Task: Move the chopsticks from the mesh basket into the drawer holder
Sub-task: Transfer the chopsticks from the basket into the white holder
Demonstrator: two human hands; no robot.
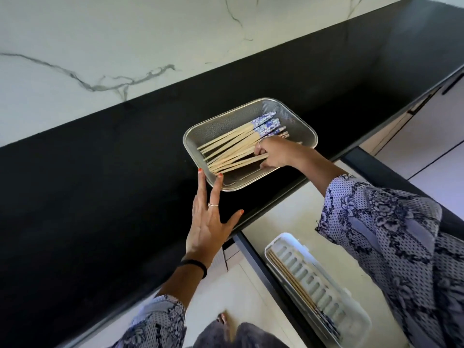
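- The pale wooden chopsticks with blue-and-white patterned tops lie in a loose fan inside the shallow rectangular metal mesh basket, which sits on the black countertop near its front edge.
- The right hand reaches into the basket from the right, its fingers curled round a few of the nearest sticks about midway along them; how many it holds is hard to tell.
- The left hand is spread, straight fingertips touching the basket's near-left rim as if to steady it; it holds nothing.
- The white slotted plastic drawer holder lies in the open drawer below the counter, with a few chopsticks already laid along its left side.
- Risks, as I judge them: the grip sits off the sticks' patterned ends, so a loose stick could tip out of the bundle and drop to the floor on the way down. Lifting could also drag neighbouring sticks or shift the light basket toward the counter edge if the left hand lets go.
- Hidden: the right palm and fingertips are turned away, so the pinch itself is unseen; the holder's far end is cut off by the patterned sleeve and the frame edge.
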